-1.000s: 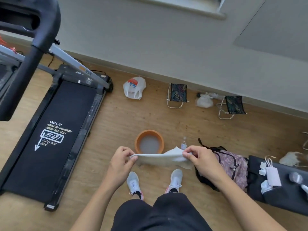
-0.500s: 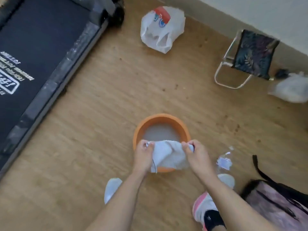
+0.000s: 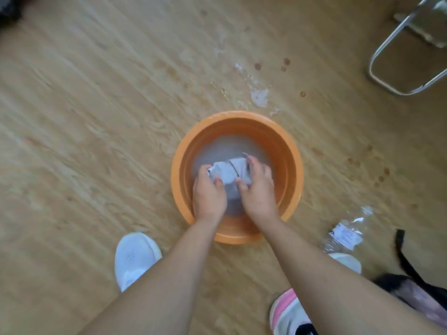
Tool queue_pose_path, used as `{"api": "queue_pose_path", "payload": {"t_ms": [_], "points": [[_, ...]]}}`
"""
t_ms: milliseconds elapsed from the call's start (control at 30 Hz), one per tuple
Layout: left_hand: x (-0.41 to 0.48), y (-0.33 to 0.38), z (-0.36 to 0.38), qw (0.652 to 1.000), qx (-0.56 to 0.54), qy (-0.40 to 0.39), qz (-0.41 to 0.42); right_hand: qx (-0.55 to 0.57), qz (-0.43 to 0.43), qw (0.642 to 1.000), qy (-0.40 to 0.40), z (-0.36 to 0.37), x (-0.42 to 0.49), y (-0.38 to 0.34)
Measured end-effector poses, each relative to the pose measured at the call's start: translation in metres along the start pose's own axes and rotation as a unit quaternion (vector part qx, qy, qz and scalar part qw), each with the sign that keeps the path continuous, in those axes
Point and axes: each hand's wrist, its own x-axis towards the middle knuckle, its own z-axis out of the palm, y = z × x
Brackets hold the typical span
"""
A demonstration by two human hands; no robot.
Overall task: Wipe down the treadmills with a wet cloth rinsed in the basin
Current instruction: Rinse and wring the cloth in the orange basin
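Your left hand (image 3: pixel 209 194) and right hand (image 3: pixel 257 189) both reach into the round orange plastic basin (image 3: pixel 294 165), which sits on the wood-grain plank floor (image 3: pixel 96 117) just beyond your feet. Each grip is clenched on the crumpled white cloth (image 3: pixel 228 171): fingers curl over its far edge and thumbs press its near side. The cloth is bunched between the two hands, low in the basin at the cloudy grey water (image 3: pixel 217 151). How much of the cloth lies under the surface is hard to tell, and your hands hide its sides.

The basin's wall is smooth and glossy, and your forearms cover part of its near rim. Pale wet splashes (image 3: pixel 260 96) mark the floor just beyond its far rim. A clear crumpled plastic bottle (image 3: pixel 346 234) with a white label lies right of the basin. A white mesh shoe (image 3: pixel 134 257) stands near left, and a white-and-pink shoe (image 3: pixel 287 310) is cut off at the bottom edge. At the far right, a bent metal tube frame (image 3: pixel 387 56) is cropped.
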Motion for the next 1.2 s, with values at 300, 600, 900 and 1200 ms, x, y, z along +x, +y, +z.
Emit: {"api": "queue_pose_path", "payload": {"t_ms": [300,600,900,1200], "points": [[0.039,0.002,0.017,0.976,0.101,-0.093,-0.166,-0.148,-0.096,0.976,-0.13,-0.017,0.078,-0.005],[0.049,0.01,0.021,0.989,0.009,-0.13,-0.066,0.21,0.121,0.97,-0.021,0.037,0.032,-0.029],[0.017,0.009,0.009,0.96,-0.077,-0.179,-0.199,0.055,0.06,0.996,-0.033,0.022,0.052,-0.006],[0.022,0.016,0.014,0.992,-0.002,-0.009,-0.126,-0.005,0.123,0.992,0.03,0.006,0.057,-0.006]]}}
